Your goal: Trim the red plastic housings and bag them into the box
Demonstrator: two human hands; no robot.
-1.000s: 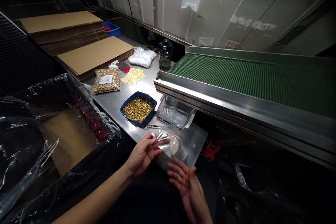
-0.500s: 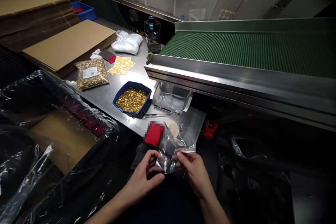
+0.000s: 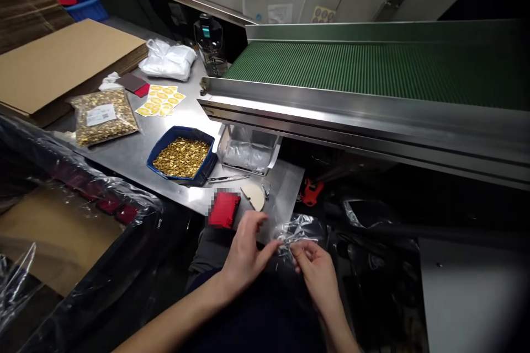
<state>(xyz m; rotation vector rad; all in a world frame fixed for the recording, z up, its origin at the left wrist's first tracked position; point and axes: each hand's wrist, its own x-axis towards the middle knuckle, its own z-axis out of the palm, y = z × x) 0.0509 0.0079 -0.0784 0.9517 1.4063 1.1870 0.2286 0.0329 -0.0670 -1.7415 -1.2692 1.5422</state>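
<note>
A clear plastic bag [image 3: 301, 226], crinkled and shiny, hangs in front of me just past the table's near corner. My right hand [image 3: 317, 265] pinches its near edge between thumb and fingers. Beside it, my left hand [image 3: 247, 251] has its thumb and fingers spread apart, the thumb tip at the bag's left edge. Whether that thumb presses on the film I cannot tell. A flat red rectangular item [image 3: 223, 209], partly blurred, lies left of my left hand. Just beyond my fingers is a beige disc [image 3: 253, 197] with a notch.
A blue tray [image 3: 154, 172] holds gold pieces, near a pen-like tool [image 3: 227, 178] and an open box of clear bags [image 3: 272, 161]. Behind are a filled bag [image 3: 103, 116], yellow stickers [image 3: 160, 100] and a green conveyor [image 3: 351, 66]. A black-lined carton [image 3: 136, 265] stands left.
The view has swung right, so the table things sit further left. My left hand's fingers have come away from the bag's side and spread. My right hand still grips the bag.
</note>
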